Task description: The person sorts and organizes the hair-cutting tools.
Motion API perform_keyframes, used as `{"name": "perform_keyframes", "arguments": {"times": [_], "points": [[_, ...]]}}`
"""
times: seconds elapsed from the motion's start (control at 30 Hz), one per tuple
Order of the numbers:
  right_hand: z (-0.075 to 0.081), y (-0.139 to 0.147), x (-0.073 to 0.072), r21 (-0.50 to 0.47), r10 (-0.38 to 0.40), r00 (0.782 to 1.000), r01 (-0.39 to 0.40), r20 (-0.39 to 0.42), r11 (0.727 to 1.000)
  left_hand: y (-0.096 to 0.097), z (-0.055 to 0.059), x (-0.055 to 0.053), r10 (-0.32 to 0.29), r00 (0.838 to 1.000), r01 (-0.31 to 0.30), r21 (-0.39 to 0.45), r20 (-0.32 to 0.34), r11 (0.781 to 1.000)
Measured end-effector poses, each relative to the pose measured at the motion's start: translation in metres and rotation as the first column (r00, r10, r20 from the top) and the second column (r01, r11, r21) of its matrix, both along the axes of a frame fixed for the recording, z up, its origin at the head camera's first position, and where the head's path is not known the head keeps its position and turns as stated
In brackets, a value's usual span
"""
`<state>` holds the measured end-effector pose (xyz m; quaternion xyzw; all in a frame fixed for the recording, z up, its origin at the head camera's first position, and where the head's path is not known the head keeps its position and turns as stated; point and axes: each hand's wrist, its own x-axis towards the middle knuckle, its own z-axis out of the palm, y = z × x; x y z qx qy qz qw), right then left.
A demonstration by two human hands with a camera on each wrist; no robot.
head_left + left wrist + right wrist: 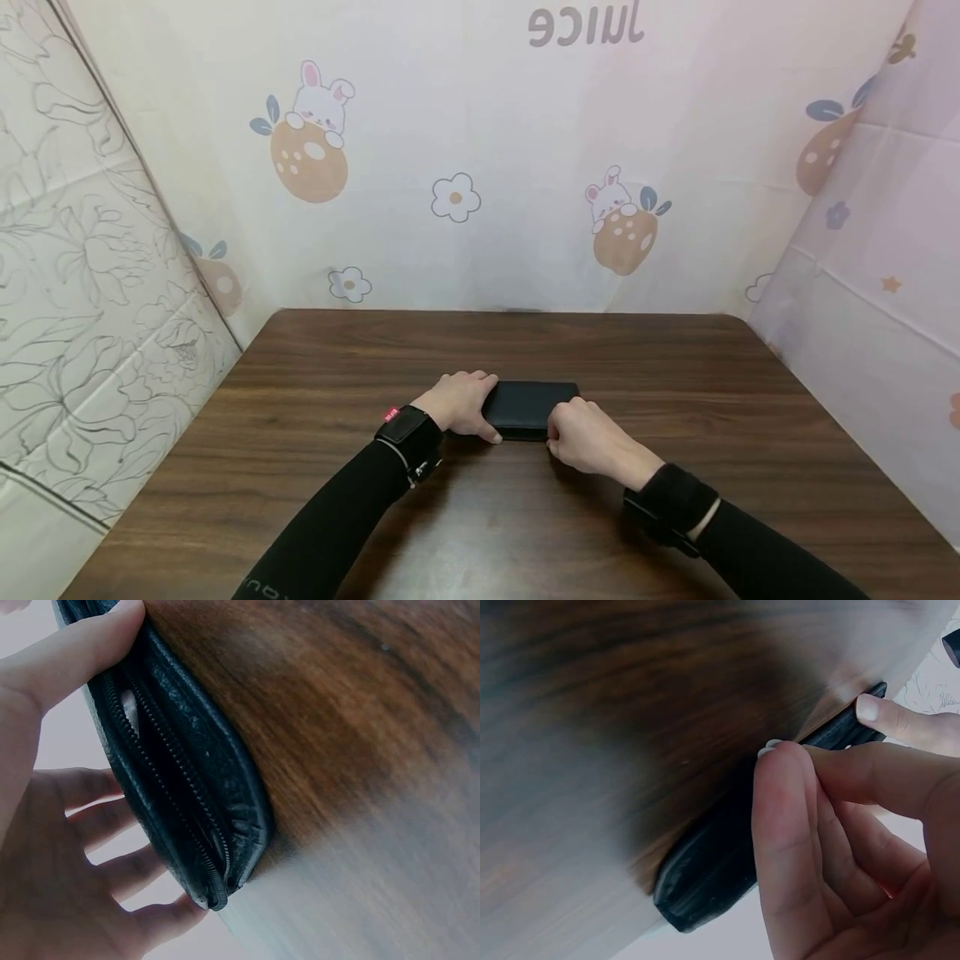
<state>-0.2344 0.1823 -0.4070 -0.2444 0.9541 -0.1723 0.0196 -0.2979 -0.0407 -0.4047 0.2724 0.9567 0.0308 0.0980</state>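
Note:
A black wallet [531,405] with a zipper lies on the wooden table, its zippered side facing the person. My left hand [465,406] holds its left end, thumb on the front edge and fingers spread around the far side. In the left wrist view the zipper teeth [161,761] are parted along that end, and something whitish [130,709] shows inside. At the wallet's front right, my right hand [588,433] pinches the zipper between thumb and bent forefinger; the pull itself is hidden by the fingertips [784,769].
The brown wood-grain table [480,533] extends around both hands. Behind it hangs a pale curtain [525,125] printed with rabbits and fruit. A flower-patterned panel [112,317] stands on the left, and more printed cloth [885,350] is on the right.

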Motion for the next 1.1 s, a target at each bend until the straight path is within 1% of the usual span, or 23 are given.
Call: {"name": "perform_keyframes", "arguments": {"times": [0.1,0.2,0.3,0.43,0.6,0.73,0.97,1.1], "points": [[0.0005,-0.0014,-0.0004,0.010,-0.021,1.000,0.021,0.007,1.000,0.0012,0.0001,-0.0003,-0.010,1.000,0.010,0.001,-0.004,1.000],[0.0003,-0.0018,-0.0004,0.006,-0.026,1.000,0.026,0.009,1.000,0.0014,-0.0004,-0.0005,-0.008,1.000,0.008,-0.002,-0.008,1.000],[-0.0005,-0.0022,-0.0005,0.006,-0.024,1.000,0.024,0.013,1.000,0.0009,-0.0015,-0.0002,-0.002,1.000,0.002,0.001,-0.003,1.000],[-0.0009,-0.0018,-0.0001,0.011,-0.018,1.000,0.018,0.004,1.000,0.0006,-0.0027,-0.0001,-0.009,1.000,0.009,0.014,-0.004,1.000],[0.0006,-0.0029,0.0008,-0.005,0.005,1.000,-0.005,0.002,1.000,-0.0004,-0.0032,0.0003,0.001,1.000,-0.001,0.013,-0.001,1.000],[0.0013,-0.0046,0.0015,0.002,-0.003,1.000,0.003,0.005,1.000,-0.0006,-0.0019,0.0005,0.001,1.000,-0.002,0.013,0.005,1.000],[0.0004,-0.0083,0.0007,0.008,0.004,1.000,-0.004,-0.002,1.000,0.0005,-0.0015,0.0004,0.006,1.000,-0.006,-0.002,-0.007,1.000],[-0.0010,-0.0089,-0.0003,0.013,-0.007,1.000,0.007,-0.003,1.000,0.0012,-0.0011,0.0009,0.007,1.000,-0.007,-0.004,-0.005,1.000]]}}
